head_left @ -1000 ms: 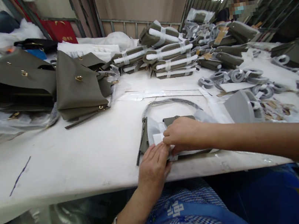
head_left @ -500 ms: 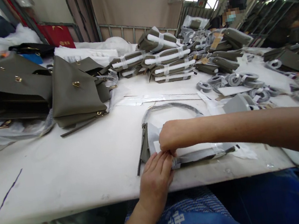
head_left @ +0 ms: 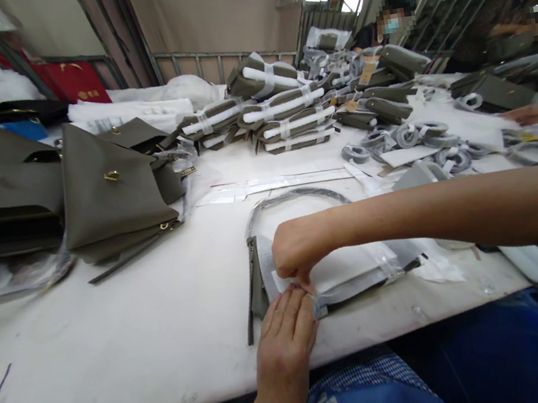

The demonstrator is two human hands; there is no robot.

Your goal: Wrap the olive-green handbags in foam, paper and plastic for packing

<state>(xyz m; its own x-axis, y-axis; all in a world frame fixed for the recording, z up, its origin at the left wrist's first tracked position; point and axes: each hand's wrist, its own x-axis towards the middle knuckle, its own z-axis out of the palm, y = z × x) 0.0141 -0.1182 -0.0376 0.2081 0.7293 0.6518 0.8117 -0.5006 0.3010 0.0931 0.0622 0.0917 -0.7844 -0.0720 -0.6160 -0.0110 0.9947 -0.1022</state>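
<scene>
Left hand (head_left: 285,344) flat, fingers extended, on wrapped handbag's (head_left: 352,268) near edge; right hand (head_left: 298,245) curled over handbag, grip hidden; bag stack (head_left: 283,110) beyond handbag.

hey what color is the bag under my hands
The bag is dark greyish olive, seen best in the head view.
</scene>
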